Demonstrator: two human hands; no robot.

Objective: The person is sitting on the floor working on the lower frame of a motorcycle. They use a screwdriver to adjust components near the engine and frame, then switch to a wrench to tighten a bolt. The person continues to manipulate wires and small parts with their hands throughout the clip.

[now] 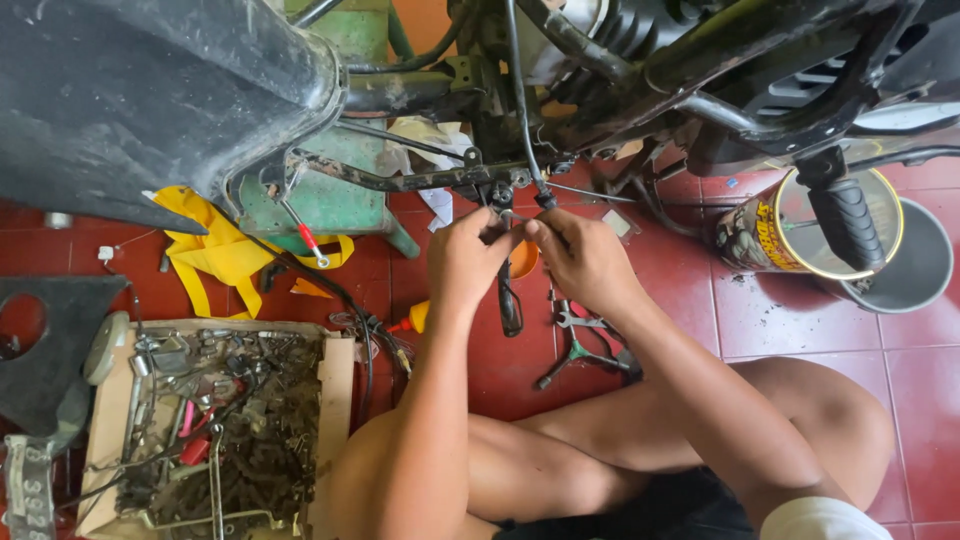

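Both my hands are raised to the underside of a motorcycle frame [420, 180]. My left hand [468, 258] pinches a small metal fitting at the end of a black cable [518, 110] that runs down from above. My right hand [583, 260] meets it from the right, fingertips closed on the same fitting just under the cable's end piece [545, 198]. A thin metal rod [590, 190] sticks out to the right of the fitting. What exactly sits between the fingertips is too small to tell.
A wooden tray [335, 400] of greasy bolts and parts lies at lower left. Wrenches [580, 345] rest on the red tile floor [760, 310] beneath my hands. A yellow cloth [215, 250], a green stand [330, 200], a tin can [770, 235], a grey bucket [920, 265] and a footpeg [848, 220] surround the area.
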